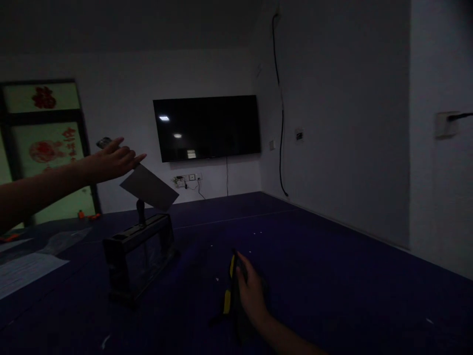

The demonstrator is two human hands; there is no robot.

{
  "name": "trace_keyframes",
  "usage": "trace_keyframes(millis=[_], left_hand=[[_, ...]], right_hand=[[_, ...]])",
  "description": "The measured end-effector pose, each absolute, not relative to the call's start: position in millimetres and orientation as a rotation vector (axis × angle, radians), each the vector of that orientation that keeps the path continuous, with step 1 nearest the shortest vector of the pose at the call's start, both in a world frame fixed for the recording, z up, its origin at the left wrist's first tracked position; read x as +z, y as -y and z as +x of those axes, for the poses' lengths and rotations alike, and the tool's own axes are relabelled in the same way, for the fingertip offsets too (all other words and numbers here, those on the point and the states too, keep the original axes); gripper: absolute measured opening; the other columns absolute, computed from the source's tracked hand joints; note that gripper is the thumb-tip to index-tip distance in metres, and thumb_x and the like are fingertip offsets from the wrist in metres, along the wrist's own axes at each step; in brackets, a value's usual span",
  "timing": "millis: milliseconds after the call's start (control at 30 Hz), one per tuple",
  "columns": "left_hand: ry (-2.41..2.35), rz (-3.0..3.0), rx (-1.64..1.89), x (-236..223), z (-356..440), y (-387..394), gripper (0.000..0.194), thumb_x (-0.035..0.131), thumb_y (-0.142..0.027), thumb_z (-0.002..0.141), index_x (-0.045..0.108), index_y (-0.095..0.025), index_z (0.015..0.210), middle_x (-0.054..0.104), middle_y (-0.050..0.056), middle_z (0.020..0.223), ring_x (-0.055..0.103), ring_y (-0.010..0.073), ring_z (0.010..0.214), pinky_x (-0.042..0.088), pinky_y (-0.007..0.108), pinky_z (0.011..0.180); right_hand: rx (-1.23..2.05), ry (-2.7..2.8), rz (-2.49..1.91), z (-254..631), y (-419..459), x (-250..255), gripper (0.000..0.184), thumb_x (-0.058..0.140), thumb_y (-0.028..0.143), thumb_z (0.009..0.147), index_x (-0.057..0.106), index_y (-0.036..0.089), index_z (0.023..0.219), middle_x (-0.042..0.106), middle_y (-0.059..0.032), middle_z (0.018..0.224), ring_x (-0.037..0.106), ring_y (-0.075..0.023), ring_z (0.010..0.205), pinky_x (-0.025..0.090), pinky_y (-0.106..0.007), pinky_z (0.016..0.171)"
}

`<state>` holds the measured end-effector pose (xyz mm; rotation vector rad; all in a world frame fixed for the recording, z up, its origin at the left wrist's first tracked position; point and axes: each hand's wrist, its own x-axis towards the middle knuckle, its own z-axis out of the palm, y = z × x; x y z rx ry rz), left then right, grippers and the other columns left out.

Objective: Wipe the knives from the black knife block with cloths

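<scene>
My left hand (116, 160) is raised at the left, closed around the handle of a cleaver (150, 187). The handle's shiny end pokes out behind the hand, and the broad grey blade slants down to the right. Just below the blade stands a black knife block (138, 234) with see-through sides; one dark handle (140, 212) sticks up from its top. Low in the middle, my right hand (253, 291) grips a black-and-yellow object (226, 301) at the table surface. Dim light and the fingers hide its exact kind.
The dark blue table (332, 296) reaches to the walls, with small white scraps on it. Printed paper (27, 271) and a clear plastic bag (66, 240) lie at the left, with small orange items (81, 214) behind. A television (209, 129) hangs on the far wall.
</scene>
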<state>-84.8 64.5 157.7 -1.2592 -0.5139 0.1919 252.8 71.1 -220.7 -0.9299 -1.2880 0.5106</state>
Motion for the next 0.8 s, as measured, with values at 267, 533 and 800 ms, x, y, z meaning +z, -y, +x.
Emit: trace_keyframes(millis=[267, 533, 800], left_hand=[[0.568, -1.167, 0.439, 161.5, -110.3, -79.4, 0.045, 0.028, 0.002, 0.088, 0.045, -0.010, 0.128, 0.064, 0.006, 0.092, 0.059, 0.0173, 0.091, 0.032, 0.048, 0.103], [0.502, -1.214, 0.413, 153.0, -126.8, -89.1, 0.044, 0.032, 0.003, 0.086, 0.050, -0.010, 0.124, 0.065, 0.006, 0.087, 0.059, 0.0192, 0.088, 0.033, 0.048, 0.102], [0.648, -1.492, 0.225, 149.4, -133.7, -97.6, 0.042, 0.033, 0.000, 0.086, 0.058, -0.015, 0.117, 0.064, 0.004, 0.087, 0.057, 0.0175, 0.092, 0.031, 0.042, 0.105]], right_hand=[[0.498, 1.320, -0.901, 249.6, -71.8, -222.2, 0.041, 0.045, 0.043, 0.088, 0.060, 0.020, 0.119, 0.063, -0.0094, 0.116, 0.056, -0.0246, 0.110, 0.039, -0.042, 0.100], [0.485, 1.358, -0.894, 248.6, -70.8, -222.9, 0.040, 0.044, 0.041, 0.089, 0.059, 0.021, 0.120, 0.063, -0.0092, 0.116, 0.057, -0.0245, 0.109, 0.039, -0.042, 0.099], [0.489, 1.361, -0.927, 249.7, -70.7, -222.6, 0.039, 0.045, 0.040, 0.088, 0.060, 0.020, 0.118, 0.064, -0.0095, 0.115, 0.058, -0.0249, 0.108, 0.041, -0.042, 0.098]])
